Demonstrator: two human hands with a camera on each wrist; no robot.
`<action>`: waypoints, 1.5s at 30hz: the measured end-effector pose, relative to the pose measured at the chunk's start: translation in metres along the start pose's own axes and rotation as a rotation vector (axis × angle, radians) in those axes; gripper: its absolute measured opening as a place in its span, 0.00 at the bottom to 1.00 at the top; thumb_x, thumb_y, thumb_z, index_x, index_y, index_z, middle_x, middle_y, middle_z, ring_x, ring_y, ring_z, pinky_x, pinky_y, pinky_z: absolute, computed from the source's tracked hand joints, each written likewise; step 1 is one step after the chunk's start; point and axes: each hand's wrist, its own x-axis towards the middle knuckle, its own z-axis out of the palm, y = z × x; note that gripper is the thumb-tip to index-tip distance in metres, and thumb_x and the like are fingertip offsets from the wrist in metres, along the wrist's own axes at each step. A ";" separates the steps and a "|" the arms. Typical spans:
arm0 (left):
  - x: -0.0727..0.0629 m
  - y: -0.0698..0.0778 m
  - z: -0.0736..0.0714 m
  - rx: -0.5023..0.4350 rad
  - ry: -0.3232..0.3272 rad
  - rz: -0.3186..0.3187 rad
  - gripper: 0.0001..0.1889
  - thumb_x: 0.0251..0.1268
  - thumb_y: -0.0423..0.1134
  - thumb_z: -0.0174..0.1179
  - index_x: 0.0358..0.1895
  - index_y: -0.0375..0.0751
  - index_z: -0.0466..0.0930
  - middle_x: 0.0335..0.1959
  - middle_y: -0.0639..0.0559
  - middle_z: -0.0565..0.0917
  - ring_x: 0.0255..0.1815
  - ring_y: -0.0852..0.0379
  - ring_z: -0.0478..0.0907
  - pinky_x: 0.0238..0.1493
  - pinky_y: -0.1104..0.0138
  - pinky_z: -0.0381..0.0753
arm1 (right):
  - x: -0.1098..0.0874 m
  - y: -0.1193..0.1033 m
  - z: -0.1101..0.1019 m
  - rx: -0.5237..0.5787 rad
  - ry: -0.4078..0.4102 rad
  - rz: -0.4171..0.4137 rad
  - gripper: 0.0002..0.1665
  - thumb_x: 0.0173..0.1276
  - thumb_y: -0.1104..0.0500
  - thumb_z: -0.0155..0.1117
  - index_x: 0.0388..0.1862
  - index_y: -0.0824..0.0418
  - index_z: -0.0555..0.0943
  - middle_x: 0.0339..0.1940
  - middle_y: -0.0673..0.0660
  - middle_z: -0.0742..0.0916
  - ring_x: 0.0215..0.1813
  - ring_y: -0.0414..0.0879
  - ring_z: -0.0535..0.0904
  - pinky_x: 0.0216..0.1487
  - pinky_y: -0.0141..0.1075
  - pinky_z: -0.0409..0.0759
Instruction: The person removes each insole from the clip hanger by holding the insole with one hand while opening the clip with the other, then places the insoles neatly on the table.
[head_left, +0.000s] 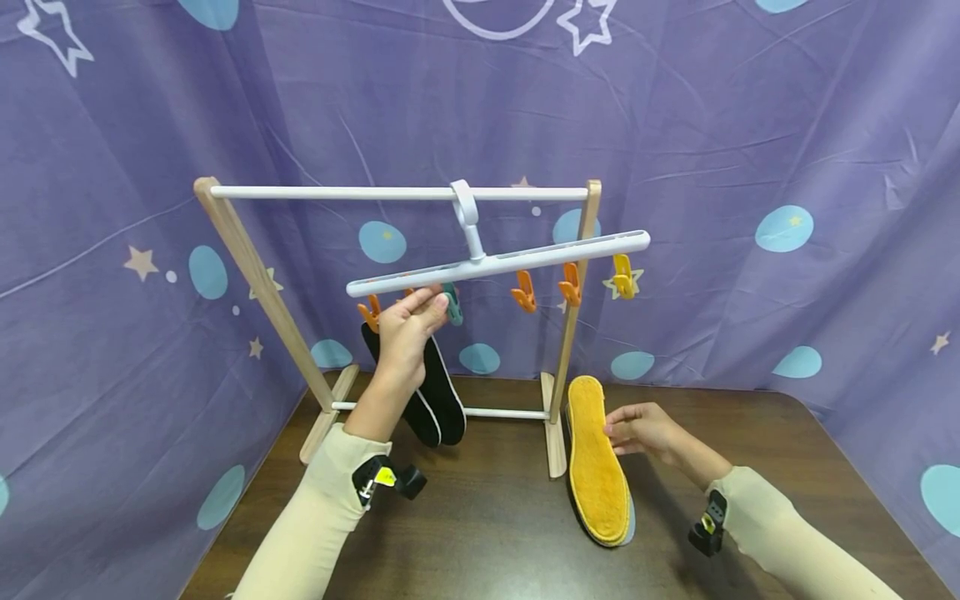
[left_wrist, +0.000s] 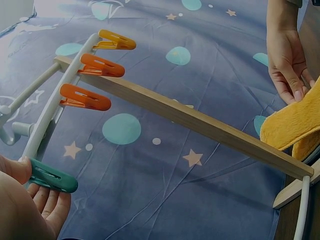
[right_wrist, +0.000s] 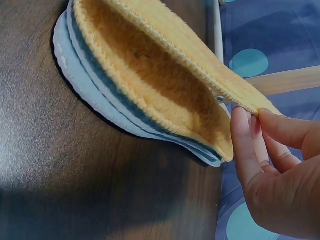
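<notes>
My left hand (head_left: 405,342) is up at the white hanger (head_left: 540,254), thumb and fingers pinching a green clip (left_wrist: 55,176) on its bar. Just behind that hand, a pair of black insoles (head_left: 444,392) hangs from the hanger's left part. The right hand (head_left: 647,432) pinches the edge of a fuzzy yellow insole (head_left: 596,467) between thumb and fingers. One side of this insole is raised, and a second yellow insole (right_wrist: 150,75) shows beneath it. Light blue-grey insoles (right_wrist: 82,80) lie under both, on the table.
The hanger hooks over the top bar (head_left: 337,192) of a wooden rack (head_left: 262,283) and tilts, right end higher. Two orange clips (head_left: 570,285) and a yellow clip (head_left: 623,277) hang on its right half. The brown table (head_left: 495,517) meets a purple curtain (head_left: 720,167).
</notes>
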 end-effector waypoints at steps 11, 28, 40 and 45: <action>0.000 0.000 0.001 0.001 0.003 -0.002 0.18 0.71 0.25 0.60 0.59 0.17 0.76 0.32 0.60 0.89 0.37 0.68 0.86 0.43 0.74 0.87 | 0.002 0.005 0.003 -0.040 0.022 0.006 0.12 0.71 0.70 0.62 0.48 0.79 0.79 0.31 0.53 0.86 0.33 0.43 0.85 0.39 0.38 0.89; 0.000 0.001 0.000 -0.004 -0.011 0.005 0.18 0.71 0.25 0.59 0.60 0.17 0.75 0.31 0.62 0.89 0.37 0.68 0.86 0.43 0.75 0.86 | 0.009 0.010 0.006 -0.103 0.093 0.044 0.09 0.69 0.71 0.64 0.43 0.78 0.81 0.27 0.54 0.86 0.31 0.44 0.85 0.35 0.38 0.89; 0.000 0.001 0.001 0.005 0.008 0.003 0.18 0.71 0.25 0.59 0.59 0.16 0.75 0.31 0.62 0.88 0.36 0.69 0.85 0.41 0.75 0.86 | 0.010 0.011 0.009 -0.115 0.095 0.054 0.08 0.68 0.72 0.64 0.42 0.79 0.81 0.26 0.54 0.86 0.28 0.43 0.85 0.33 0.38 0.89; 0.001 0.000 0.001 0.000 0.002 -0.001 0.18 0.71 0.25 0.59 0.60 0.16 0.75 0.32 0.60 0.89 0.36 0.68 0.86 0.42 0.75 0.86 | 0.011 0.011 0.010 -0.141 0.131 0.079 0.07 0.67 0.73 0.64 0.41 0.78 0.82 0.26 0.55 0.86 0.28 0.44 0.85 0.33 0.39 0.89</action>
